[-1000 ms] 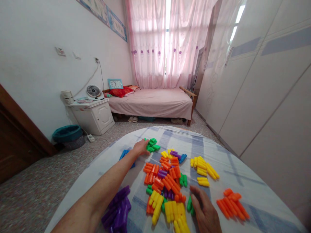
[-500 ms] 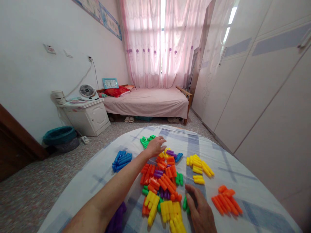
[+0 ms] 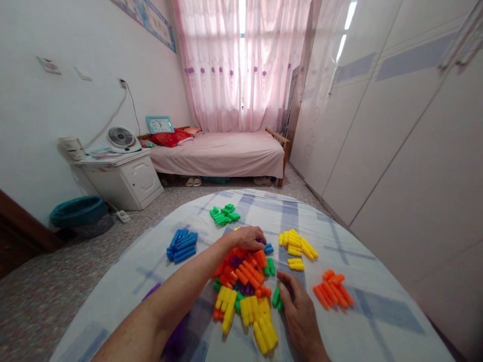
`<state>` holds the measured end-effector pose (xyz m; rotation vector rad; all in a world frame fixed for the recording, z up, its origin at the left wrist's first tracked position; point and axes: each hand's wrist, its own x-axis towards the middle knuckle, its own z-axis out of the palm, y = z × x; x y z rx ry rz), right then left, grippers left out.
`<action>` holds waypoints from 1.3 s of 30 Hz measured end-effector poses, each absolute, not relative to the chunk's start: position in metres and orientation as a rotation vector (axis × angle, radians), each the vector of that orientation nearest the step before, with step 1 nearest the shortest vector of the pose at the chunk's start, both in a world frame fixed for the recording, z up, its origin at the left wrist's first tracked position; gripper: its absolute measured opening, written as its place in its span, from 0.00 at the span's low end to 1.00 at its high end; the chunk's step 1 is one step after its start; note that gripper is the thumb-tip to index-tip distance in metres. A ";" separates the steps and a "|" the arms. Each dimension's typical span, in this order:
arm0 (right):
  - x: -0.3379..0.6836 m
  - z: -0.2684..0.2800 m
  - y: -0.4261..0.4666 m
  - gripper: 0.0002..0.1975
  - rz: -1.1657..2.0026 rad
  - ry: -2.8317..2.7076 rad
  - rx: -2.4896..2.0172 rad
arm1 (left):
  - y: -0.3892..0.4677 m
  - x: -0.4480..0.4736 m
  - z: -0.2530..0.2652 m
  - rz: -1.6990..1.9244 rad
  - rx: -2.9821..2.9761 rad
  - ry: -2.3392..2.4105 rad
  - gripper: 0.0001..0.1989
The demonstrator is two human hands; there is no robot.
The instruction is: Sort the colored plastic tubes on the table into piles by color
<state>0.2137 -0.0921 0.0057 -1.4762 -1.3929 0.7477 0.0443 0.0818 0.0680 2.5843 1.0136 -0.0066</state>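
A mixed pile of bullet-shaped plastic building blocks [image 3: 247,274], mostly orange with purple, green and yellow, lies mid-table. My left hand [image 3: 249,237] is over its far end, fingers curled down onto a purple block [image 3: 260,242], which they partly hide. A blue block [image 3: 268,248] lies just right of those fingertips. My right hand [image 3: 300,309] rests on the cloth at the pile's right side, thumb and fingers apart and holding nothing visible. Close beside its thumb lie green blocks [image 3: 277,297]. Joined yellow blocks [image 3: 260,322] form the near edge of the pile.
Single-colour groups surround the pile: green blocks [image 3: 225,215] at the back, blue blocks [image 3: 182,246] left, yellow blocks [image 3: 296,246] and orange blocks [image 3: 333,289] right. Purple blocks [image 3: 176,337] are partly hidden by my left forearm. A checked cloth [image 3: 381,281] covers the round table.
My left hand has moved from beside the green group to the purple block, its fingers now curled lower. My right hand stays by the green blocks. The camera view has shifted slightly.
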 end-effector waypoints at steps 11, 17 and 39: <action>0.217 0.004 -0.087 0.18 0.780 -1.228 -1.388 | 0.031 0.053 0.085 0.336 2.582 1.060 0.21; 0.219 -0.005 -0.084 0.23 0.823 -1.042 -1.336 | -0.022 0.071 0.083 0.140 2.961 0.724 0.24; 0.241 -0.010 -0.074 0.22 0.712 -1.051 -1.478 | 0.064 -0.044 0.069 0.611 2.392 2.098 0.14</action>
